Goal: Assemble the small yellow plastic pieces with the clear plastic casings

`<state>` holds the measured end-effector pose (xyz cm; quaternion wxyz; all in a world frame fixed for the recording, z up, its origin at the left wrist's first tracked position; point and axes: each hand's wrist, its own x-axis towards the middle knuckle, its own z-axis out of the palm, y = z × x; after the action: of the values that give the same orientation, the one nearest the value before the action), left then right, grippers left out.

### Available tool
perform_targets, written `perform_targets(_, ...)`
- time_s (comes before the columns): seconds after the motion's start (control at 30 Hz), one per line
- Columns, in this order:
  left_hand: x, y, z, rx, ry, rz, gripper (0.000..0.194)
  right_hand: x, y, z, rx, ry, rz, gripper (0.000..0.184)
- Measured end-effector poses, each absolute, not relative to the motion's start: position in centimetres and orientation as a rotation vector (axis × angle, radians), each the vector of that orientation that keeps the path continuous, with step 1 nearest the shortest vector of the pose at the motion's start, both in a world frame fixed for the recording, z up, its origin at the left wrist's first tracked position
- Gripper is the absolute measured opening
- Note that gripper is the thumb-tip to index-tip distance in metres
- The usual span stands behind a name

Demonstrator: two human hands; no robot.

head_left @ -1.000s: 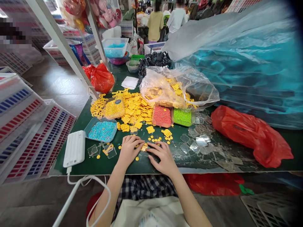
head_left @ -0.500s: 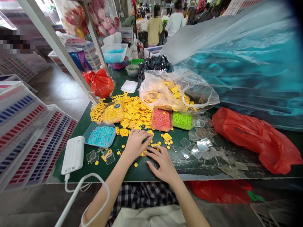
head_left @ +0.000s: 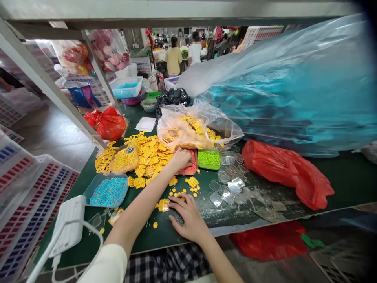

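While left hand [head_left: 181, 160] is on the red bead tray [head_left: 190, 168], right hand [head_left: 187, 217] lies flat on the green table [head_left: 347, 177]

Left hand reaches forward above a pile of flat yellow pieces [head_left: 150, 159]. Its fingers are close together on the near corner of the red bead tray, but it is not possible to tell if they hold any beads. Right hand is open, palm down, with the fingers a little apart, and it clamps nothing. The two hands are well apart. Just beside the right fingertips lies one yellow piece [head_left: 163, 205], with small yellow beads [head_left: 176, 193] near it. A yellow bead tray [head_left: 125, 159] sits at the left side of the pile, and a blue bead tray [head_left: 108, 192] is in front of it. A green bead tray [head_left: 209, 159] stands just beside the red one. Clear plastic squares [head_left: 226, 188] are spread on the table at the right. Behind the trays is a clear bag [head_left: 188, 127] with yellow pieces inside, and a red plastic bag [head_left: 285, 175] lies further right. A white power bank [head_left: 69, 220] is at the left edge of the table
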<state>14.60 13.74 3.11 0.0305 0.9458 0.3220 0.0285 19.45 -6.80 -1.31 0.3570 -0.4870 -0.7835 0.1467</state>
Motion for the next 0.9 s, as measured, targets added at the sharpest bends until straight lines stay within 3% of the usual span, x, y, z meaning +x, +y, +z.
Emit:
perform_targets(0.17,14.1,13.0,4.2,2.881,1.052,0.190,0.031,19.8,-6.9,-0.8,-1.278,-1.965,0.288,0.025)
perform_targets(0.27,12.6,10.7,5.6,2.814,1.136,0.373,0.021,22.3,-6.2,0.4,-1.388,-1.850,0.122,0.024)
perform_targets(0.4,8.7,5.3,6.5,2.683,1.182,0.588,0.023,28.8,-2.9,2.7,-1.807,-1.789,-0.020,0.025)
perform_targets(0.5,5.3,1.5,5.4,2.611,1.136,0.627,0.026,33.1,0.7,3.7,-2.029,-1.745,-0.017,0.034)
perform_targets(0.67,0.6,-1.9,1.4,2.415,1.207,0.787,0.029,35.3,5.8,3.4,-2.258,-1.887,0.088,0.019)
perform_targets(0.8,-1.6,-2.6,-0.6,2.455,1.224,0.949,0.026,35.1,8.7,3.2,-2.319,-2.053,0.151,0.035)
perform_targets(0.9,-1.8,-2.7,-1.0,2.482,1.195,1.076,0.024,35.0,9.8,3.1,-2.317,-2.114,0.133,0.036)
